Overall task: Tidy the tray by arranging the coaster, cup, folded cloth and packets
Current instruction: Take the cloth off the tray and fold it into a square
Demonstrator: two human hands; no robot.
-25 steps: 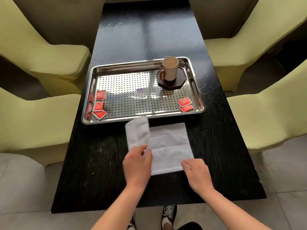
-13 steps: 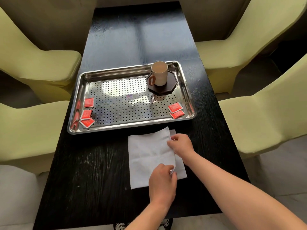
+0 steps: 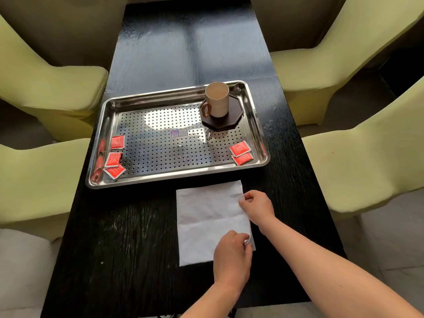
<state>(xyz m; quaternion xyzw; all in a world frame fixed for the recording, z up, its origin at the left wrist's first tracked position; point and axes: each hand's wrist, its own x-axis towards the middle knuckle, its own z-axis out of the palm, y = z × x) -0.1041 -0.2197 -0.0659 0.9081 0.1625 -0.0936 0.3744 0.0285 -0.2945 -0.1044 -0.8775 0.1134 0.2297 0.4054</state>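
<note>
White cloth (image 3: 210,222) lies on the black table (image 3: 128,249) just in front of the steel tray (image 3: 183,95), folded over with both your hands pinching its right edge: your right hand (image 3: 258,208) grips near the far corner, your left hand (image 3: 232,254) near the close one. Line the 2 layers up along that edge before you press, since a lower layer peeks out by your left hand. Flatten the crease from the edge leftward, then lift the cloth by it into the tray's bare middle. On the tray, the cup (image 3: 217,98) stands on the coaster (image 3: 222,112), with 3 red packets (image 3: 113,154) at left and 2 at right.
</note>
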